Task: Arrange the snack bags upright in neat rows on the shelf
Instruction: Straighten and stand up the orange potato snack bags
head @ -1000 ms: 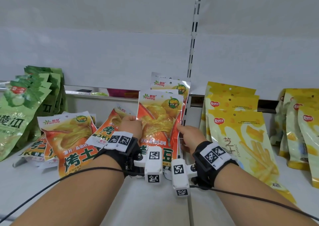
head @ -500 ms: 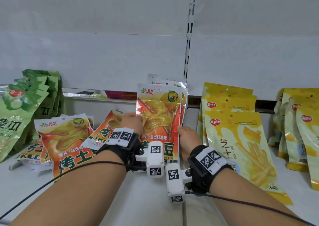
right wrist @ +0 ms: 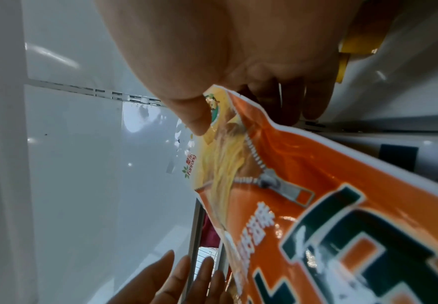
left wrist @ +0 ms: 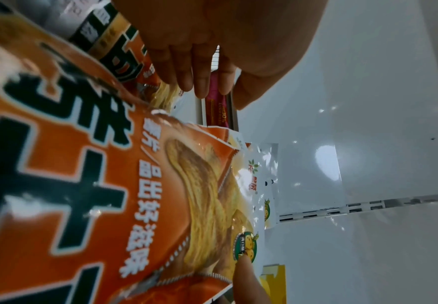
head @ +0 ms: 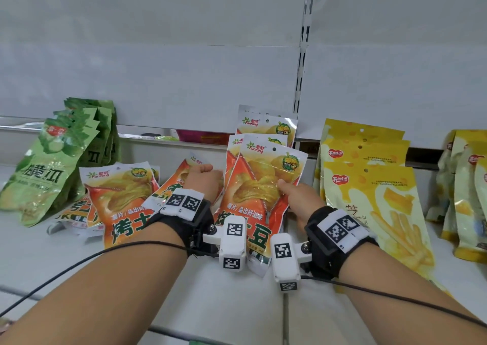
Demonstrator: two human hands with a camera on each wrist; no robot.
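Several orange chip bags stand in a row at mid-shelf. The front orange bag (head: 266,186) leans to the right, its top tipped off the two bags behind (head: 266,125). My right hand (head: 292,194) pinches its right edge, thumb (right wrist: 186,107) on the printed face and fingers behind. My left hand (head: 204,177) hovers just left of the bag, fingers (left wrist: 194,67) straight and holding nothing. More orange bags (head: 118,194) lie flat in a loose heap to the left.
Green bags (head: 52,165) stand at the far left. Yellow bags (head: 369,186) lean in a row right of the orange ones, with more yellow bags (head: 466,186) at the right edge. A slotted post (head: 303,54) runs up the white back wall. Bare shelf (head: 224,297) lies in front.
My left hand has let go of the front orange bag's left edge and opened. The bag, held upright between both hands before, now tilts right in my right hand.
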